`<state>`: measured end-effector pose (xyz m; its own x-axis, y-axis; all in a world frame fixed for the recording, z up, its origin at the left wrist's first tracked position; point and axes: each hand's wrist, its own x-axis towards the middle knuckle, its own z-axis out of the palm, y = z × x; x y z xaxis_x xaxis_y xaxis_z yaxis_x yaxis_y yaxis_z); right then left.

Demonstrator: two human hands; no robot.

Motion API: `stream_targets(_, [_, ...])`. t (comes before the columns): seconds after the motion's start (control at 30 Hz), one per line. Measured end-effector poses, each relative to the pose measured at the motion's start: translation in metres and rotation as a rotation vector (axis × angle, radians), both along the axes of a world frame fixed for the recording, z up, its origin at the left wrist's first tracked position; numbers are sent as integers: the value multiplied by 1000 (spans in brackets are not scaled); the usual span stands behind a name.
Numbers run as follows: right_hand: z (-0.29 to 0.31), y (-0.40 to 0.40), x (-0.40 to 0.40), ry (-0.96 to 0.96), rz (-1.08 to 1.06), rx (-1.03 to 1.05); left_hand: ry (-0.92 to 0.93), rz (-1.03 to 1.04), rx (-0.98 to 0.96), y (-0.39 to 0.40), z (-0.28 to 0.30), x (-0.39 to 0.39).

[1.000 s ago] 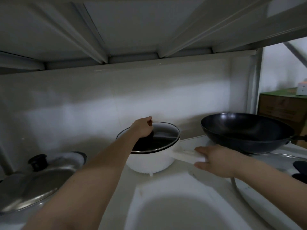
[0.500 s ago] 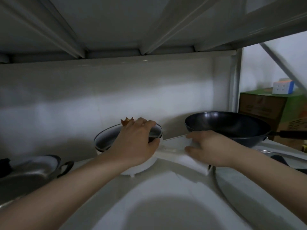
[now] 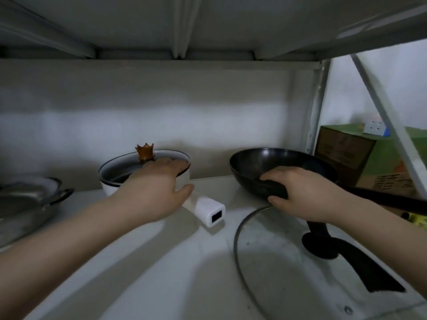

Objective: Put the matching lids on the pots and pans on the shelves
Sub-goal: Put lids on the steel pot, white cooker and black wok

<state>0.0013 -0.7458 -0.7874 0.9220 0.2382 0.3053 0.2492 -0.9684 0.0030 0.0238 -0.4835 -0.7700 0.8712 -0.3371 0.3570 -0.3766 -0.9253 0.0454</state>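
Note:
A white pot (image 3: 111,189) stands at the back of the shelf. On it sits a glass lid (image 3: 124,167) with a brown crown-shaped knob (image 3: 144,151). My left hand (image 3: 157,188) holds the pot's right edge, fingers over the lid and thumb at the root of the white handle (image 3: 210,210). To the right is a black wok (image 3: 265,162) with no lid on it. My right hand (image 3: 300,192) grips its near rim, fingers inside and thumb below. A large glass lid (image 3: 265,262) with a black knob (image 3: 320,244) lies flat on the shelf in front of the wok.
A steel pot (image 3: 25,204) with its lid on stands at the far left. The wok's long black handle (image 3: 392,199) points right. Beyond the shelf post (image 3: 317,107) sits a cardboard box (image 3: 360,153) with a puzzle cube (image 3: 375,128) on top. The upper shelf hangs low overhead.
My right hand left the white pot's handle and took hold of the wok's rim. My left hand went from the lid's knob to the pot's right edge.

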Motion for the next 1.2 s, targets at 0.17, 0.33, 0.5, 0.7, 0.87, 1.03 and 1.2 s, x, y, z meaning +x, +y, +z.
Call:
stream_targets(0.17, [20, -43, -28, 72, 50, -103, 7, 83, -27, -30, 26, -49])
stream_targets(0.33, [52, -84, -51, 108, 66, -150, 35, 143, 13, -70, 48, -99])
stream_targets(0.5, [79, -118, -67, 106, 33, -183, 77, 175, 51, -107, 64, -132])
stream_targets(0.7, [83, -151, -76, 145, -8, -199, 164, 138, -3, -145, 65, -157])
stream_targets(0.87, [68, -173, -67, 180, -79, -178, 306, 143, -73, -168, 36, -153])
stream_targets(1.03, [43, -194, -50, 244, -209, -176, 494, 196, -303, -197, 2, -130])
stream_targets(1.2, [15, -214, -38, 367, -350, -152, 928, 259, -853, -244, -35, -105])
